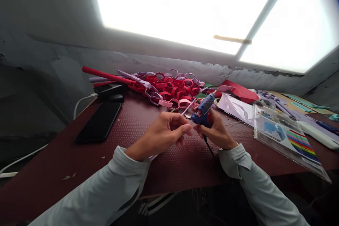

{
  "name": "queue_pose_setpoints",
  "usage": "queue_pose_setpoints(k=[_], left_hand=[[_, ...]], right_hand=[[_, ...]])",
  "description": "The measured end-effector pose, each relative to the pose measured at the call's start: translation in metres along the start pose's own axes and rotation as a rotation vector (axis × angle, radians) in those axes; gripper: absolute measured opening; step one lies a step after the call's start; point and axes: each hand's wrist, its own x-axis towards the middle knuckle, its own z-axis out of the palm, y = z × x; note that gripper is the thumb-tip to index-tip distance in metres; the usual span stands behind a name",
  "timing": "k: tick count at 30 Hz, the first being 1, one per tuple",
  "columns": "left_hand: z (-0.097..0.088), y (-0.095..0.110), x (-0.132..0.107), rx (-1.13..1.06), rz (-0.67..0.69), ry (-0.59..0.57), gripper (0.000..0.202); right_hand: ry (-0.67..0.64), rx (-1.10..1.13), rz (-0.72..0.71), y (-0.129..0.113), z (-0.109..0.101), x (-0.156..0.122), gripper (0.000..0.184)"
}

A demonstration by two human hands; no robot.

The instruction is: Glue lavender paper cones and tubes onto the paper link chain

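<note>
My right hand [215,131] is closed round a blue glue gun [203,108], whose nozzle points left and down toward my left hand. My left hand [162,134] is pinched shut on a thin pale paper strip [188,107] that runs up and away toward the paper chain. Both hands meet just above the dark red table [159,162]. Behind them lies a tangled paper chain [169,90] of red and lilac loops. The glue gun's black cord [209,147] hangs down from under my right hand.
A black phone [99,122] lies at the left, with a black box and a mouse behind it. A rolled red paper tube [106,75] leans at the back. A clear plastic case [286,137] with coloured paper sits at the right, beside red and lilac sheets.
</note>
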Motion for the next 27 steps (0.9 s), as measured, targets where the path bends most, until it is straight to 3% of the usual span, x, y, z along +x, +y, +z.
queue_pose_setpoints(k=[2, 4, 5, 8, 10, 12, 14, 16, 20, 23, 27], left_hand=[[-0.002, -0.001, 0.0, -0.013, 0.035, -0.107, 0.035], [-0.009, 0.0, -0.001, 0.053, 0.09, -0.137, 0.041], [-0.014, 0.001, -0.001, 0.123, 0.119, -0.091, 0.041], [-0.037, 0.002, -0.002, 0.435, 0.173, 0.185, 0.036], [-0.05, -0.002, -0.003, 0.642, 0.152, 0.282, 0.032], [-0.058, -0.01, -0.004, 0.775, 0.104, 0.244, 0.044], [-0.059, -0.019, -0.006, 0.833, 0.059, 0.132, 0.063], [-0.055, -0.025, -0.008, 0.856, 0.012, 0.024, 0.068], [-0.045, -0.027, -0.012, 0.936, -0.088, -0.072, 0.046], [-0.039, -0.026, -0.016, 0.994, -0.115, -0.06, 0.03], [-0.036, -0.025, -0.021, 1.04, -0.116, -0.007, 0.026]], right_hand=[[0.096, -0.063, 0.01, -0.001, -0.002, 0.002, 0.046], [0.179, -0.114, -0.003, -0.005, -0.008, 0.006, 0.041], [0.217, -0.131, -0.022, -0.008, -0.013, 0.008, 0.039], [0.306, -0.159, -0.074, -0.018, -0.029, 0.018, 0.034], [0.291, -0.149, -0.048, -0.021, -0.036, 0.026, 0.028], [0.229, -0.135, 0.019, -0.021, -0.037, 0.031, 0.023], [0.214, -0.157, 0.089, -0.017, -0.032, 0.032, 0.023], [0.242, -0.17, 0.144, -0.012, -0.026, 0.031, 0.023], [0.232, -0.057, 0.187, -0.003, -0.02, 0.025, 0.024], [0.203, 0.054, 0.181, 0.003, -0.024, 0.022, 0.027], [0.157, 0.131, 0.168, 0.005, -0.027, 0.021, 0.024]])
